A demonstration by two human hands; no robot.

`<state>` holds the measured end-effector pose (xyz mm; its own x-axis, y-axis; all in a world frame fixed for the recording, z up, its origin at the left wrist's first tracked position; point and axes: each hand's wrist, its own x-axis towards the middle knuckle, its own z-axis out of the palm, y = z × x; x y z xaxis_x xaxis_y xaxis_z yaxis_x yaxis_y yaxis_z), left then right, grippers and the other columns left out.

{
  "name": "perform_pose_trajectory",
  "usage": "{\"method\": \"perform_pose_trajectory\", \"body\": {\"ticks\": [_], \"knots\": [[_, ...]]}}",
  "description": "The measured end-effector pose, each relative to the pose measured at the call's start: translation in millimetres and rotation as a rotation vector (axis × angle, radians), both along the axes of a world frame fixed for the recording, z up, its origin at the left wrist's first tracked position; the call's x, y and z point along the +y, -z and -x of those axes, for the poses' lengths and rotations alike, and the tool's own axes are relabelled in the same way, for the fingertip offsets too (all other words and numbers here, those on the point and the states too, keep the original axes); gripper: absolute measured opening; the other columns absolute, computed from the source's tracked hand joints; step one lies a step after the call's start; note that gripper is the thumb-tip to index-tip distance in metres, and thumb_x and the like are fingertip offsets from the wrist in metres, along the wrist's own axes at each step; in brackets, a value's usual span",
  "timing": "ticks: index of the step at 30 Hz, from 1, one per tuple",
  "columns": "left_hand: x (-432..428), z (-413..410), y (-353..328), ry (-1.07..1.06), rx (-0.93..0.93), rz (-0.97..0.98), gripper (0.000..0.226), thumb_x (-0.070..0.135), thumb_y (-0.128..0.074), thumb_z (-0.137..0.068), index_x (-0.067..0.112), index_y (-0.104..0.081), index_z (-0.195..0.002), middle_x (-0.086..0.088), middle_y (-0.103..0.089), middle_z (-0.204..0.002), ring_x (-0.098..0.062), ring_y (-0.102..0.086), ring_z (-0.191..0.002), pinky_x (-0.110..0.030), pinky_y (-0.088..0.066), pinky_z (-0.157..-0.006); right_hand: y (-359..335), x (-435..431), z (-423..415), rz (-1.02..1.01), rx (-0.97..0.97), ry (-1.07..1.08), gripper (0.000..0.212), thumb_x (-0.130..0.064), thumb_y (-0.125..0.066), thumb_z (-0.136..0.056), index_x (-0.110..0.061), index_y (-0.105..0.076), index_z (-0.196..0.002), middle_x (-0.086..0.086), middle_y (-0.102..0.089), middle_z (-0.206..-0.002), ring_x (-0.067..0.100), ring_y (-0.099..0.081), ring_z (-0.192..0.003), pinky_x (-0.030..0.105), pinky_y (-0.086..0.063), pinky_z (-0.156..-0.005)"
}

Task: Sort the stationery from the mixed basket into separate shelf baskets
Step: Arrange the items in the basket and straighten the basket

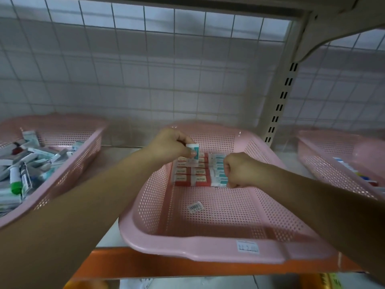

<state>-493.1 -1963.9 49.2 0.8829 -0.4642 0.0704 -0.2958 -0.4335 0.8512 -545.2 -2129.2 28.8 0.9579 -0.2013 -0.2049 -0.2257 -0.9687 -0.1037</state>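
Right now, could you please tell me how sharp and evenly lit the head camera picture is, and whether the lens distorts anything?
Head view: dim overall, brightest on the floor of the middle basket, near the barcode label; motion blur softens the left hand, the small white item it pinches and the mixed basket; the wide-angle lens bends the shelf upright and wall grid.

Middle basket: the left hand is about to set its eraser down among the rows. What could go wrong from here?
1. The white-and-teal eraser pinched in the left hand appears to hang over the red packs, not the teal row; released there, it would probably land in the wrong row.
2. The right hand is fisted against the teal row's edge and could knock it askew.
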Motion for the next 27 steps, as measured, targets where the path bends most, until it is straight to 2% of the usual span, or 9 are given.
{"method": "perform_pose_trajectory", "body": {"ticks": [3,7,10,12,14,16,17,21,27], "knots": [[1.2,0.6,-0.6,0.0,0.024,0.04,0.009,0.0,-0.067,-0.079,0.008,-0.069,-0.082,0.005,-0.065,-0.078,-0.004,-0.056,-0.069,-0.012,-0.041,-0.056,-0.9,1.5,0.8,0.001,-0.013,-0.007,0.029,-0.005,-0.068,-0.081,-0.013,-0.047,-0.099,0.008,-0.056,-0.12,0.02,-0.057,-0.105,0.021,-0.048,-0.082],[2.5,0.9,-0.2,0.005,0.033,0.067,0.005,0.004,-0.067,-0.08,0.009,-0.068,-0.083,0.0,-0.067,-0.078,-0.006,-0.058,-0.068,-0.011,-0.045,-0.052,1.3,-2.3,-1.6,-0.042,-0.049,0.0,0.031,-0.001,-0.059,-0.084,-0.006,-0.054,-0.115,0.01,-0.056,-0.12,0.021,-0.058,-0.097,0.025,-0.053,-0.079],[1.9,0.5,0.2,-0.011,0.046,0.099,0.006,0.002,-0.066,-0.081,0.004,-0.067,-0.086,-0.003,-0.068,-0.08,-0.008,-0.06,-0.069,-0.011,-0.048,-0.053,-1.6,-4.8,-2.5,-0.056,-0.112,-0.002,0.022,-0.005,-0.05,-0.089,-0.008,-0.057,-0.111,0.008,-0.058,-0.116,0.019,-0.056,-0.093,0.026,-0.05,-0.077],[1.3,0.4,0.2,-0.028,0.063,0.116,0.004,0.001,-0.066,-0.081,0.003,-0.066,-0.085,-0.004,-0.068,-0.081,-0.01,-0.063,-0.071,-0.01,-0.048,-0.051,-6.4,-6.1,-3.6,-0.184,-0.219,0.008,0.014,-0.007,-0.049,-0.091,-0.012,-0.06,-0.099,0.003,-0.06,-0.106,0.016,-0.057,-0.086,0.024,-0.049,-0.068],[1.2,0.1,0.1,-0.039,0.08,0.135,0.004,0.001,-0.065,-0.081,0.003,-0.066,-0.084,-0.005,-0.069,-0.079,-0.01,-0.064,-0.071,-0.01,-0.048,-0.051,-12.4,-5.3,-3.7,-0.507,-0.322,0.034,0.013,-0.006,-0.05,-0.092,-0.016,-0.059,-0.09,-0.001,-0.06,-0.095,0.012,-0.059,-0.075,0.02,-0.048,-0.058],[1.7,-0.3,0.3,-0.034,0.089,0.164,0.006,-0.002,-0.065,-0.081,0.004,-0.066,-0.083,-0.005,-0.069,-0.076,-0.009,-0.065,-0.066,-0.011,-0.049,-0.052,-16.7,-1.9,-0.4,-0.791,-0.358,0.026,0.01,-0.011,-0.054,-0.092,-0.019,-0.06,-0.089,0.002,-0.066,-0.094,0.011,-0.062,-0.073,0.019,-0.049,-0.057],[2.2,-0.2,0.4,-0.029,0.091,0.181,0.008,-0.003,-0.064,-0.081,0.004,-0.067,-0.082,-0.004,-0.069,-0.073,-0.008,-0.066,-0.063,-0.012,-0.049,-0.052,-17.3,-0.5,1.0,-0.852,-0.35,0.005,0.007,-0.016,-0.056,-0.092,-0.019,-0.062,-0.089,0.004,-0.069,-0.094,0.013,-0.064,-0.075,0.019,-0.05,-0.059],[4.2,1.0,-0.3,-0.015,0.126,0.274,0.006,-0.005,-0.066,-0.079,0.001,-0.066,-0.082,-0.002,-0.07,-0.064,-0.008,-0.067,-0.058,-0.015,-0.053,-0.054,-15.9,3.3,3.2,-0.923,-0.291,-0.048,0.002,-0.019,-0.065,-0.086,-0.019,-0.063,-0.087,0.002,-0.072,-0.087,0.019,-0.068,-0.078,0.031,-0.054,-0.072],[3.9,4.8,-0.7,0.061,0.103,0.262,0.006,0.0,-0.064,-0.081,0.003,-0.065,-0.085,0.001,-0.071,-0.065,-0.006,-0.066,-0.059,-0.014,-0.051,-0.055,-18.4,-1.2,3.0,-1.001,-0.318,0.015,0.007,-0.01,-0.065,-0.085,-0.015,-0.065,-0.08,0.002,-0.068,-0.08,0.014,-0.058,-0.07,0.023,-0.042,-0.058]]}}
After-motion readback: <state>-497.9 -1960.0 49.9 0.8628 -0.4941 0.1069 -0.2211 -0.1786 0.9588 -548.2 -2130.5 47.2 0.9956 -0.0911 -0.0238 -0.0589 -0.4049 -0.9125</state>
